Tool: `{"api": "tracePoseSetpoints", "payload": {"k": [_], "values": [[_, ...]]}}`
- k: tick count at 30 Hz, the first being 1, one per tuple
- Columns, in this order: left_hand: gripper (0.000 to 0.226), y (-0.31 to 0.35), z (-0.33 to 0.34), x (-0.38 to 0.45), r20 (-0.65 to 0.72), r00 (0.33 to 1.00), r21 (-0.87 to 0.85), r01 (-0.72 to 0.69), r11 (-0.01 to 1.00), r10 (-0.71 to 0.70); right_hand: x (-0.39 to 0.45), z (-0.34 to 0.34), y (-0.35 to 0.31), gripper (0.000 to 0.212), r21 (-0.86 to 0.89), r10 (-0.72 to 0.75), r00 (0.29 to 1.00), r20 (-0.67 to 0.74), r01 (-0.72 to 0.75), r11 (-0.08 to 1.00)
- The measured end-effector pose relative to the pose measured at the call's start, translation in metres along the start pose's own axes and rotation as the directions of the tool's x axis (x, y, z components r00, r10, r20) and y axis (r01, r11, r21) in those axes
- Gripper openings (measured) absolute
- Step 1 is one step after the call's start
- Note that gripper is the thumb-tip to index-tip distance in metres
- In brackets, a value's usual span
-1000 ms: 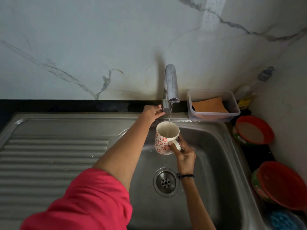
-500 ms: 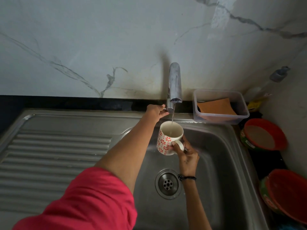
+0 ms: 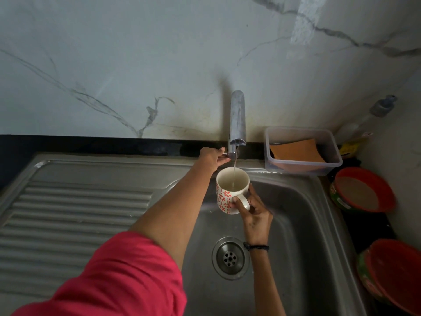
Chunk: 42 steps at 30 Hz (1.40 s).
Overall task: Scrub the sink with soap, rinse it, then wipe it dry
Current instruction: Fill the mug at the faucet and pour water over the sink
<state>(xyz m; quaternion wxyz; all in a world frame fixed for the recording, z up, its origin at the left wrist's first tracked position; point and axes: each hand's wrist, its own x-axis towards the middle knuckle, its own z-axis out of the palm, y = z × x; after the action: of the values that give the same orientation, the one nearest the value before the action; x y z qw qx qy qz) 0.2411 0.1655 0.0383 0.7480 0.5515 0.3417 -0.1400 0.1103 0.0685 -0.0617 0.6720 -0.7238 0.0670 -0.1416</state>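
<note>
Right hand (image 3: 256, 212) grips the mug (image 3: 230, 190) by its handle, thumb on the outside of the handle loop, fingers wrapped behind. Mug is white with red flower print, upright, held over the sink (image 3: 303, 224) basin just under the tap (image 3: 238, 118) spout. Thin stream of water (image 3: 235, 159) runs from the spout into the mug; some water is in the bottom.

Left hand (image 3: 213, 156) reaches to the tap base, fingers curled on what looks like the tap lever (image 3: 225, 153); the lever itself is mostly hidden by the hand, so the grip is probably a pinch but hard to confirm. Left arm wears a red sleeve (image 3: 118, 277). Black wristband (image 3: 256, 247) on the right wrist.

Sink is stainless steel, basin on the right, ribbed drainboard (image 3: 75, 213) on the left. Drain (image 3: 230, 258) sits in the basin floor, below the mug and right forearm. Basin surface looks wet near the mug.

Behind the basin's back right corner: clear plastic tub (image 3: 335, 156) with an orange sponge or cloth (image 3: 296, 151) inside. Right of the sink, on the dark counter: two red-rimmed bowls (image 3: 364, 190), one behind the other, the near one partly cut off by the frame edge. A soap bottle (image 3: 382, 108) with pump stands in the far right corner against the marble wall (image 3: 136, 65).
</note>
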Motion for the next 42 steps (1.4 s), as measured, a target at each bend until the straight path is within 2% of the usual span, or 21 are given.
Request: {"api": "tracePoseSetpoints", "payload": {"k": [4, 7, 10, 12, 19, 24, 26, 28, 30, 32, 34, 36, 40, 42], "values": [[0.029, 0.000, -0.001, 0.000, 0.012, 1.000, 0.013, -0.009, 1.000, 0.009, 0.002, 0.000, 0.000, 0.061, 0.012, 0.013, 1.000, 0.011, -0.013, 1.000], [0.024, 0.000, -0.001, -0.002, 0.042, 0.999, 0.029, -0.018, 0.999, 0.017, 0.002, 0.002, 0.000, 0.060, 0.031, 0.040, 0.999, -0.006, -0.039, 0.999], [0.009, 0.000, -0.001, -0.002, 0.038, 0.999, 0.029, -0.011, 1.000, 0.010, 0.005, 0.004, 0.002, 0.041, 0.014, 0.048, 0.998, 0.032, -0.049, 0.999], [0.014, -0.001, -0.002, 0.000, 0.024, 1.000, 0.025, -0.001, 1.000, 0.000, 0.007, 0.005, 0.004, 0.028, 0.000, 0.039, 0.998, 0.054, -0.039, 0.999], [0.016, 0.000, -0.003, 0.003, 0.020, 1.000, 0.038, 0.018, 0.999, -0.019, 0.004, 0.007, 0.010, 0.005, 0.041, 0.089, 0.994, 0.058, -0.092, 0.995], [0.005, 0.000, -0.003, 0.005, 0.026, 1.000, 0.036, 0.016, 0.999, -0.016, 0.003, 0.005, 0.008, 0.014, 0.056, 0.091, 0.995, 0.049, -0.094, 0.994], [0.025, -0.001, -0.003, 0.006, 0.017, 1.000, 0.046, 0.004, 0.999, -0.005, 0.002, 0.003, 0.010, 0.011, 0.049, 0.094, 0.995, 0.044, -0.096, 0.994], [0.031, -0.001, -0.003, 0.006, 0.016, 1.000, 0.046, 0.003, 0.999, -0.004, 0.001, 0.002, 0.015, 0.003, 0.034, 0.108, 0.993, 0.043, -0.109, 0.993], [0.024, 0.000, -0.002, 0.002, 0.014, 1.000, 0.055, 0.002, 0.999, -0.003, 0.002, 0.002, 0.017, 0.004, 0.024, 0.119, 0.992, 0.038, -0.119, 0.993], [0.005, 0.001, -0.002, -0.001, 0.016, 1.000, 0.054, 0.013, 0.998, -0.014, 0.002, 0.001, 0.016, 0.002, 0.028, 0.126, 0.991, 0.033, -0.127, 0.991], [0.014, 0.001, -0.002, 0.001, 0.003, 1.000, 0.066, 0.018, 0.998, -0.018, 0.002, 0.001, 0.014, 0.003, 0.027, 0.128, 0.992, 0.025, -0.128, 0.991], [0.006, 0.001, -0.003, 0.002, 0.002, 1.000, 0.055, 0.023, 0.998, -0.023, 0.003, 0.001, 0.014, 0.004, 0.016, 0.128, 0.991, 0.029, -0.129, 0.992], [0.017, 0.000, -0.001, 0.005, -0.024, 1.000, 0.070, 0.011, 0.997, -0.010, 0.002, 0.003, 0.009, 0.015, 0.042, 0.129, 0.991, 0.031, -0.131, 0.991], [0.013, 0.000, 0.000, 0.005, -0.024, 1.000, 0.080, 0.011, 0.997, -0.009, 0.003, 0.004, 0.007, 0.018, 0.058, 0.127, 0.991, 0.027, -0.129, 0.990]]}}
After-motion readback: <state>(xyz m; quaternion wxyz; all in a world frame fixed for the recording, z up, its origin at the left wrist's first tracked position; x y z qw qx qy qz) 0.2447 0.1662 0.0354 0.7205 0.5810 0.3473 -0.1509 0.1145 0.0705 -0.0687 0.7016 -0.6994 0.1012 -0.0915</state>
